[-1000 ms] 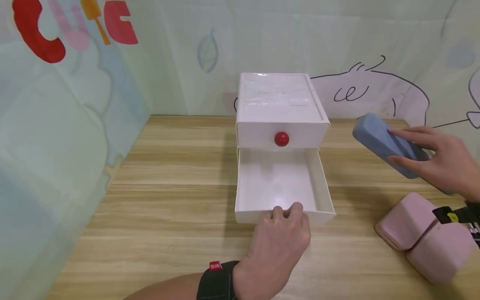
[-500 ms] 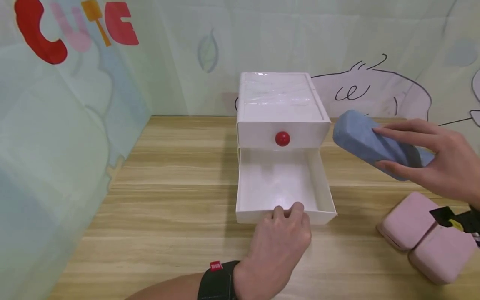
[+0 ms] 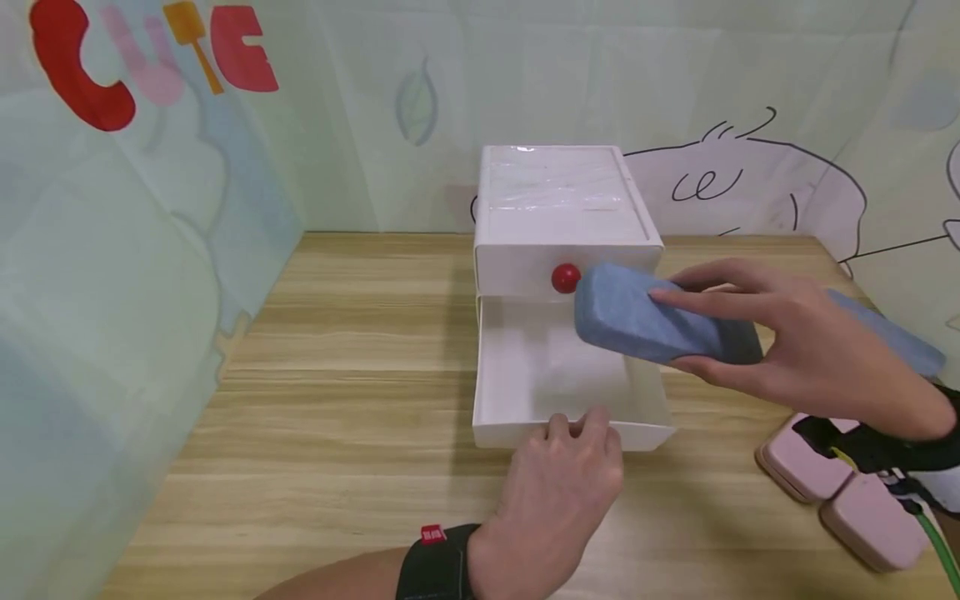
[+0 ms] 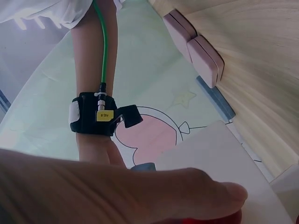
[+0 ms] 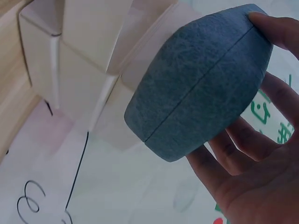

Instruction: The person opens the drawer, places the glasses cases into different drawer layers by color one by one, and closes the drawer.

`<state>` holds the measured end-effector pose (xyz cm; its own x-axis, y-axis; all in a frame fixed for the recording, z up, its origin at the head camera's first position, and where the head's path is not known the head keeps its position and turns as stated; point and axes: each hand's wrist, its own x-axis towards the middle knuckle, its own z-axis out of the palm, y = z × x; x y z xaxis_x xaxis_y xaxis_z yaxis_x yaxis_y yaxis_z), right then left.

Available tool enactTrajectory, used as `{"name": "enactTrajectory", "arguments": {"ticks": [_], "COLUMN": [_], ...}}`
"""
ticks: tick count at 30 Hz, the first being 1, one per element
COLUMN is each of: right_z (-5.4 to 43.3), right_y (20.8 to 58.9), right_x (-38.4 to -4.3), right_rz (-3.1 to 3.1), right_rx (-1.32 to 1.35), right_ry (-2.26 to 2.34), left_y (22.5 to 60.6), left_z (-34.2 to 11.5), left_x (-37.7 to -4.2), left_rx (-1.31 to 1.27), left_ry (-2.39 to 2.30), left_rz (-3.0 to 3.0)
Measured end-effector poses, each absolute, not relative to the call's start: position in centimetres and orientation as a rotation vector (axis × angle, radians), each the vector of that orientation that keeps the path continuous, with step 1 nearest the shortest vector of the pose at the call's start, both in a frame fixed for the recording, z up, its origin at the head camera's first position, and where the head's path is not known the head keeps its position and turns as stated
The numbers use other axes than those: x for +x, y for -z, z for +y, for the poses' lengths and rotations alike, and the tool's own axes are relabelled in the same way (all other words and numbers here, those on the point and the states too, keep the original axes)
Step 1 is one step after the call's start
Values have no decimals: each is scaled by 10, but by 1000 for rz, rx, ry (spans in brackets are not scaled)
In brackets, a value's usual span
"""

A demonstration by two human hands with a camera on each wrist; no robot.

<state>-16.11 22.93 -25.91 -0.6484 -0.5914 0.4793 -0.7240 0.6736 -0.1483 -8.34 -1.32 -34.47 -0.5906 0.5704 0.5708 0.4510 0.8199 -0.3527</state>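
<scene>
The right hand (image 3: 802, 333) pinches one blue, felt-like oblong case (image 3: 626, 312) over the right edge of one pulled-out white plastic drawer (image 3: 551, 367); the left hand (image 3: 555, 500) grips its front. Further right lie a second blue case (image 3: 900, 337) and two pink, round-cornered cases (image 3: 873, 521). Wood-grain tabletop (image 3: 337, 400) spreads wide leftward.

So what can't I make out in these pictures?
Head view: inside of the upper drawer, hidden by its closed front.
Head view: the middle of the lower drawer's front, behind the left hand.
Head view: part of the second blue block, behind the right hand.
Left wrist view: most of the held blue block, behind the left hand.
Head view: marks on the red tag, too small.
</scene>
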Motion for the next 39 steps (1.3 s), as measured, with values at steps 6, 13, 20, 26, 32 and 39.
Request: {"name": "enactTrajectory", "arguments": {"ticks": [6,13,20,26,32,39], "right_z": [207,186,171,163,155,149], "right_y": [263,268,271,276,285,295], "right_x": [-166,-173,-179,-186,-192,-201], "right_rz": [-2496,-2493,-2503,-2539,-2599,-2660], "right_rx": [1160,1241,1277,1300,1295,1282], "right_ry": [-487,-456,-416,-339,-280,-268], "left_y": [344,342,344,343,343,343], "left_z": [-14,-13,-13,-14,-14,-14], "left_x": [-84,-84,-83,-83,-83,-83], "left_rx": [-761,-779,-764,-775,-774,-790], "left_ry": [-226,-228,-237,-246,-243,-238], "left_rz": [-2312,-2343,-2303,-2307,-2304,-2327]}}
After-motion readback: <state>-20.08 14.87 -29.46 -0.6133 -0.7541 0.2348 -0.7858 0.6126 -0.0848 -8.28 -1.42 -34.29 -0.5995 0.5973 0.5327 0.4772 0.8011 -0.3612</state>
